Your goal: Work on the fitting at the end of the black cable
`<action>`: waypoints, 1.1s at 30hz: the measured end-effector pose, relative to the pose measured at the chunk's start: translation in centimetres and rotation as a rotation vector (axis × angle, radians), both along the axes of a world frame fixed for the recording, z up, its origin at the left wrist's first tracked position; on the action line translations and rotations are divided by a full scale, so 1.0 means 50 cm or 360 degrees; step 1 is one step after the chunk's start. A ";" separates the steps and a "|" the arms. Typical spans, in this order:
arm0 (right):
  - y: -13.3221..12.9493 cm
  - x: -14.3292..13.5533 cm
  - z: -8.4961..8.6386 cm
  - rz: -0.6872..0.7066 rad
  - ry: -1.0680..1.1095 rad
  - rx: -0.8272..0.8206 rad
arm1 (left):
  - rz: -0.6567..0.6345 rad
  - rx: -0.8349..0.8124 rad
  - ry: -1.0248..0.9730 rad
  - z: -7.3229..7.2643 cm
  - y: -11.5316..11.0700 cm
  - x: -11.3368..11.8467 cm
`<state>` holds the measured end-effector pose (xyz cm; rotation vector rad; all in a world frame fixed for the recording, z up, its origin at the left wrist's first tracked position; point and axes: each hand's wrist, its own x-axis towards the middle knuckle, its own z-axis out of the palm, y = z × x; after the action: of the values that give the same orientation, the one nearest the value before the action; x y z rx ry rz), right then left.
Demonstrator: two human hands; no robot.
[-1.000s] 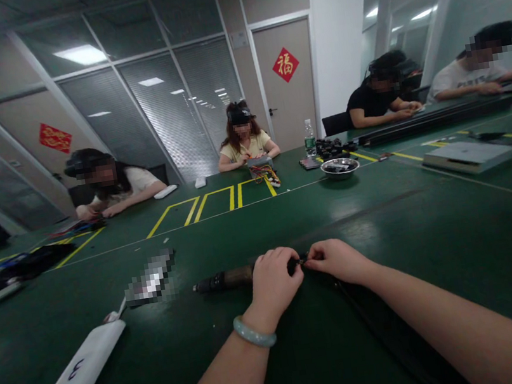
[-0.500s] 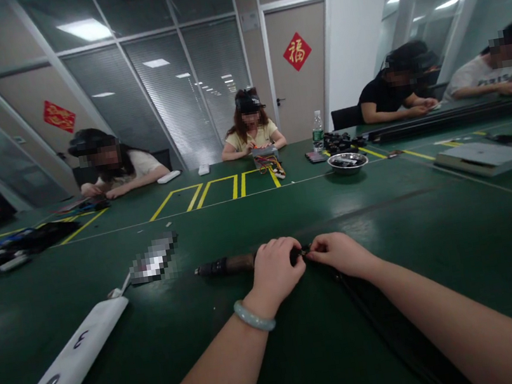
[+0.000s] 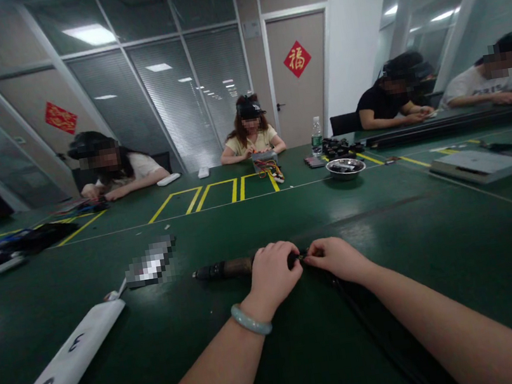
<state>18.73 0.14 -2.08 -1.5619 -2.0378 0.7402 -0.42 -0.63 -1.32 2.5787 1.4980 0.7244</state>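
A dark cylindrical tool with a brown middle section (image 3: 236, 267) lies on the green table (image 3: 130, 352), its narrow tip pointing left. My left hand (image 3: 275, 275) is wrapped over its right end, with a pale green bangle on the wrist. Close beside it, my right hand (image 3: 336, 258) pinches a small dark piece at that end, mostly hidden by the fingers. From under my right hand a black cable (image 3: 361, 314) runs toward the table's near edge.
At the left lie a white power bank (image 3: 71, 357) and a phone (image 3: 151, 262). Farther back are a metal bowl (image 3: 345, 169), a bottle (image 3: 316, 136), a wired grey box (image 3: 265, 161) and a flat grey case (image 3: 479, 162). Several people sit across the table.
The whole view has shifted slightly. Both hands keep their holds at the tool's right end, with hardly any movement against it.
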 end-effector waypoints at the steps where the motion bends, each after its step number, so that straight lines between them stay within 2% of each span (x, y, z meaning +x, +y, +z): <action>1: 0.000 0.000 0.000 0.0002 -0.0005 -0.0001 | 0.0020 -0.0006 0.0009 0.002 -0.001 0.001; 8: -0.004 -0.003 0.004 0.0015 -0.0050 -0.0013 | 0.0018 0.0007 -0.0005 0.013 -0.012 0.001; 33: 0.002 -0.004 -0.008 0.0002 -0.0020 -0.0011 | -0.0034 0.0060 -0.0074 0.004 -0.005 -0.007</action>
<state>18.50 0.22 -2.45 -1.5733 -2.0474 0.7406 -0.78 -0.88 -1.11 2.5820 1.4553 0.8116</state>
